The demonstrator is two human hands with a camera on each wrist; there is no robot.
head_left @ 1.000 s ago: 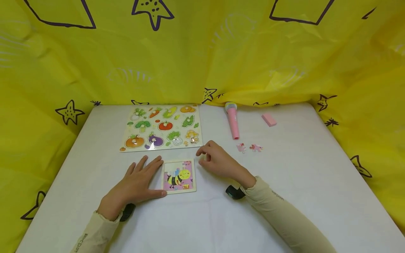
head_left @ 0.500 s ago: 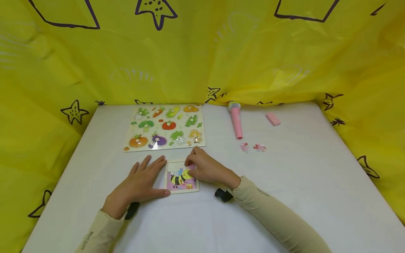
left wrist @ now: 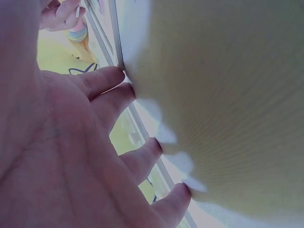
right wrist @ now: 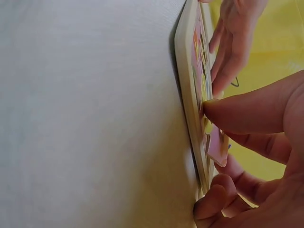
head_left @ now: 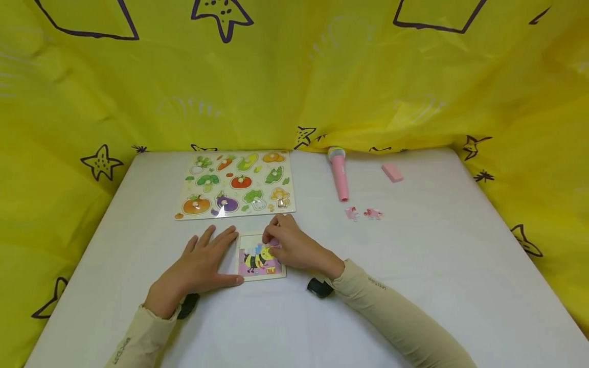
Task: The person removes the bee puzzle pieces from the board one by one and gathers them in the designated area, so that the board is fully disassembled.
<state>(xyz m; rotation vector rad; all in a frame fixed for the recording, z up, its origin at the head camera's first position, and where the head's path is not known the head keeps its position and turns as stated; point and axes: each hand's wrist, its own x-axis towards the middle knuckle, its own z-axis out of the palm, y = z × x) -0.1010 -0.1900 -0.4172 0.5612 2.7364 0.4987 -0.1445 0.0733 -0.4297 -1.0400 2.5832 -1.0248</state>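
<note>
A small square bee jigsaw puzzle [head_left: 255, 263] in a pale frame lies on the table before me, with bare board at its upper left. My left hand [head_left: 195, 271] rests with spread fingers along the frame's left side, thumb at the lower left corner. Over the puzzle's upper right, my right hand [head_left: 296, 245] pinches a pink puzzle piece [right wrist: 217, 147] between thumb and fingers. That piece is tilted up from the board in the right wrist view; in the head view the fingers mostly cover it. Two loose puzzle pieces [head_left: 373, 214] lie farther right.
Behind the puzzle is a vegetable peg board [head_left: 236, 186]. A pink toy microphone [head_left: 339, 176] and a pink block [head_left: 392, 173] lie at the back right. A yellow cloth [head_left: 276, 76] with drawn stars hangs around the white table [head_left: 414, 266].
My right hand has moved left from beside the puzzle to over its upper right part. My left hand stays at the frame's left side.
</note>
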